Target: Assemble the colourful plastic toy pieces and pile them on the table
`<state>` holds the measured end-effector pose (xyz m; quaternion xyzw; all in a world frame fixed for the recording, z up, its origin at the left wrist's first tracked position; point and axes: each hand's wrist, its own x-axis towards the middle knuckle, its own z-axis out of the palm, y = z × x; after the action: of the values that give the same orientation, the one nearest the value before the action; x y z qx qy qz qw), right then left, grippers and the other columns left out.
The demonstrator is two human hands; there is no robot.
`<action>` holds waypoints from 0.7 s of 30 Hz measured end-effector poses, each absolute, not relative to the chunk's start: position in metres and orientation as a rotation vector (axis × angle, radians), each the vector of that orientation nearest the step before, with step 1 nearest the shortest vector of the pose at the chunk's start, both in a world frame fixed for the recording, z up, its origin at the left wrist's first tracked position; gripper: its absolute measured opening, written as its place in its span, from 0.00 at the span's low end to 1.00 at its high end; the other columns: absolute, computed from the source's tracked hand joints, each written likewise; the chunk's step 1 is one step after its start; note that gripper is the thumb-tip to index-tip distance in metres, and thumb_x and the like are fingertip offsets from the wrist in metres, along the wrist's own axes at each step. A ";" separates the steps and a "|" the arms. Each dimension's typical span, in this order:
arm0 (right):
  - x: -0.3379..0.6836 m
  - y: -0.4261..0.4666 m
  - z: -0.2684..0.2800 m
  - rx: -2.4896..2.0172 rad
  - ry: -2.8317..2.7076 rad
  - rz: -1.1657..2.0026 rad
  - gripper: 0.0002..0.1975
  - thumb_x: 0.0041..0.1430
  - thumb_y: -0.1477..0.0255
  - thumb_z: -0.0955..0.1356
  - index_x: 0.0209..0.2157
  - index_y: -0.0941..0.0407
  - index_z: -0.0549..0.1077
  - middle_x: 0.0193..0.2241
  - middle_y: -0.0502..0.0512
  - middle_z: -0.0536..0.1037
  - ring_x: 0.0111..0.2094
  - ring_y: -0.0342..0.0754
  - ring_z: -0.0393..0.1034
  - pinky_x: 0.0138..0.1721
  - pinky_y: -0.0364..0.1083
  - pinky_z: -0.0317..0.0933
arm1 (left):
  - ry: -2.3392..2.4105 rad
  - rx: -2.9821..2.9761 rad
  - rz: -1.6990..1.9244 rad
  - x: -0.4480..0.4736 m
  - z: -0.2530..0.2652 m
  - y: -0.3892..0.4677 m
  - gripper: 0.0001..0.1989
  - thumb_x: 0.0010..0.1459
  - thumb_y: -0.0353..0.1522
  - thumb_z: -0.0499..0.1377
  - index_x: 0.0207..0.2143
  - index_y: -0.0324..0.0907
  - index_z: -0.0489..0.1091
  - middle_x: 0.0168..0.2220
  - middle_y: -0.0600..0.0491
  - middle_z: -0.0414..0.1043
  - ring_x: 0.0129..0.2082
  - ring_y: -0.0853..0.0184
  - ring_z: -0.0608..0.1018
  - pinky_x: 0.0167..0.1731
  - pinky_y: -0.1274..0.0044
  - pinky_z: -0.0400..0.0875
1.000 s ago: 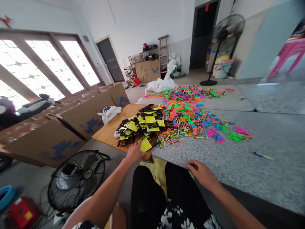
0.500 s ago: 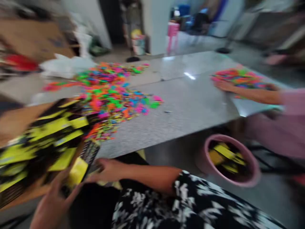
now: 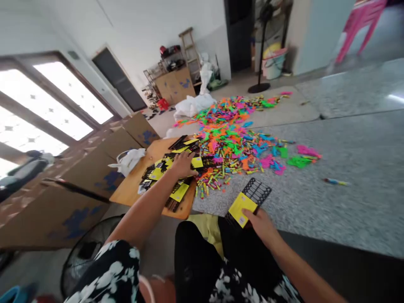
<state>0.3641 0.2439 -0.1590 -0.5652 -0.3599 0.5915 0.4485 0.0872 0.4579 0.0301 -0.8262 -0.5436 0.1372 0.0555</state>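
My right hand [image 3: 262, 226] is closed on a black plastic rack with a yellow card [image 3: 243, 208], thumb on top of the card. This rack is tilted over the near edge of the grey stone table [image 3: 315, 210]. My left hand [image 3: 183, 165] lies on a heap of similar black racks with yellow cards [image 3: 179, 191], thumb and fingers apart; its fingertips are partly hidden. The heap is on a wooden board [image 3: 126, 191]. Beside it spreads a big pile of small bright plastic pieces [image 3: 227, 141] in orange, green, pink and blue, with striped little tubes at its near edge.
A single striped tube [image 3: 335, 182] lies apart on the table at right. White bags [image 3: 194, 105] sit behind the pile, and another white bag [image 3: 128, 162] is on the board's far left. Cardboard boxes [image 3: 94, 168] line the left side. A standing fan [image 3: 259, 86] is beyond the table.
The view has swung left, so the other person and the pink bucket are out of sight. My right hand has moved right with a rack; my left hand has reached onto the heap.
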 end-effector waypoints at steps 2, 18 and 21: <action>0.361 0.239 -0.153 -1.380 -0.892 1.524 0.19 0.56 0.58 0.69 0.41 0.57 0.80 0.44 0.63 0.85 0.43 0.60 0.82 0.41 0.52 0.77 | -1.705 -2.486 0.627 0.086 0.028 0.473 0.55 0.49 0.51 0.71 0.72 0.39 0.54 0.71 0.32 0.56 0.71 0.39 0.58 0.67 0.48 0.52; 0.362 0.305 -0.106 -1.377 -1.103 1.247 0.17 0.57 0.62 0.65 0.39 0.57 0.81 0.40 0.59 0.86 0.42 0.59 0.81 0.46 0.52 0.74 | -1.487 -2.628 0.075 0.073 0.073 0.488 0.21 0.64 0.36 0.52 0.55 0.42 0.75 0.56 0.45 0.77 0.60 0.55 0.75 0.67 0.62 0.61; 0.342 0.336 -0.081 -1.357 -1.112 1.099 0.19 0.58 0.63 0.64 0.44 0.57 0.79 0.43 0.60 0.85 0.45 0.59 0.80 0.48 0.53 0.73 | -1.351 -2.629 -0.072 0.086 0.081 0.478 0.17 0.65 0.35 0.51 0.47 0.40 0.78 0.51 0.43 0.79 0.60 0.55 0.74 0.70 0.57 0.53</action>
<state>0.3419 0.3361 -0.0810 -0.5637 -0.4619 0.4567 0.5103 0.0857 0.4777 0.0815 -0.8854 -0.4550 -0.0242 0.0921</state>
